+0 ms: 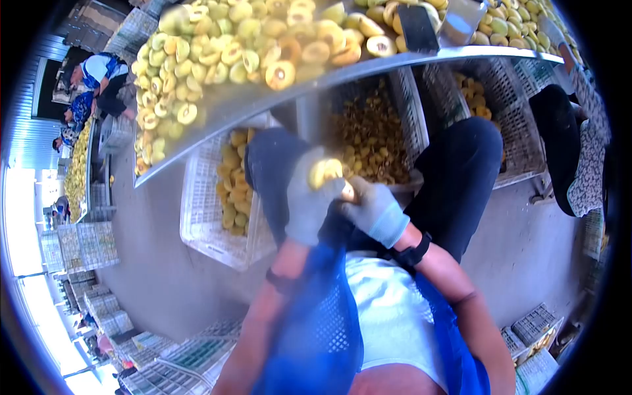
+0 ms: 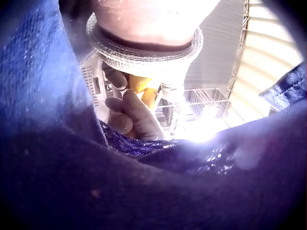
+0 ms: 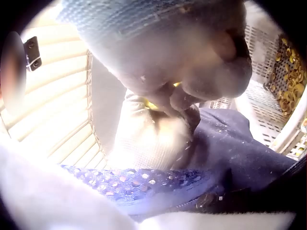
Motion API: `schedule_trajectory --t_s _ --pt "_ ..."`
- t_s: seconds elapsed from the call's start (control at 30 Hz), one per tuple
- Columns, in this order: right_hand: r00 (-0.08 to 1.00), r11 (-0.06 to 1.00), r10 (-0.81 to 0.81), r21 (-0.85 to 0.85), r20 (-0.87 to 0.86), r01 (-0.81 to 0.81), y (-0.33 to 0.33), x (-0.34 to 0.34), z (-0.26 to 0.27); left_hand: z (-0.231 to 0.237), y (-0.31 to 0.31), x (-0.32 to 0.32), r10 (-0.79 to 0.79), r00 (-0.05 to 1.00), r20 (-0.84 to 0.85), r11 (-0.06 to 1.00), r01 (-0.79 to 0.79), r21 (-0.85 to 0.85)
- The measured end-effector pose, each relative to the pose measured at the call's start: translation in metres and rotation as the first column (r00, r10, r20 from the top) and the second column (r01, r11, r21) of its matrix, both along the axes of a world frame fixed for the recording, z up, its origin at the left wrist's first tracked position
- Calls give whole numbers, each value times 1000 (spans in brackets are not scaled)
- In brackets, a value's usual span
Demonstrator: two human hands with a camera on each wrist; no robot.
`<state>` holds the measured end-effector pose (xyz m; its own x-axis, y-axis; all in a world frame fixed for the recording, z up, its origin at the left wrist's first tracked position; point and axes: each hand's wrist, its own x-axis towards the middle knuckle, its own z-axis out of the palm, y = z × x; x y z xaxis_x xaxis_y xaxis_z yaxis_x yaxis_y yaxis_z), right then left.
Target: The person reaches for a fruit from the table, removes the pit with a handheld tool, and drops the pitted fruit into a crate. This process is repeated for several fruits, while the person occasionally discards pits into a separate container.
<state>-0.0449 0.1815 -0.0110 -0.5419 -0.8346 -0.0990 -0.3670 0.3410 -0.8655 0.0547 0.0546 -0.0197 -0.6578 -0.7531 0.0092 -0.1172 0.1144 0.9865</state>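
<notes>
Both hands wear pale knit gloves and meet above the lap in the head view. The left hand grips yellow fruit, which shows at its fingertips. Close against it, the right hand has its fingers curled at a small pale piece. In the left wrist view, yellow fruit shows between gloved fingers. The right wrist view has the right glove over the left glove, with a bit of yellow between them; whether a tool is held is hidden.
A metal-edged table piled with halved yellow fruit spans the front, with a phone on it. Below stand a white crate of fruit and a crate of brownish pieces. Another person's patterned sleeve is at right.
</notes>
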Motion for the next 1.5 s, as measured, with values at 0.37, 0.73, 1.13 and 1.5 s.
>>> schedule_trajectory --t_s 0.37,0.73,1.13,1.5 --pt "998 999 -46 28 47 45 0 2 -2 1 1 1 -25 985 -168 976 61 211" --pt "994 998 31 56 107 -37 -1 3 -16 9 6 0 -38 999 26 999 38 -10" --pt "859 989 102 43 501 -143 3 -3 11 23 -10 1 -250 963 103 965 257 -60" --pt "570 987 -6 97 822 -129 2 -8 16 12 2 -5 -135 990 -46 989 137 57"
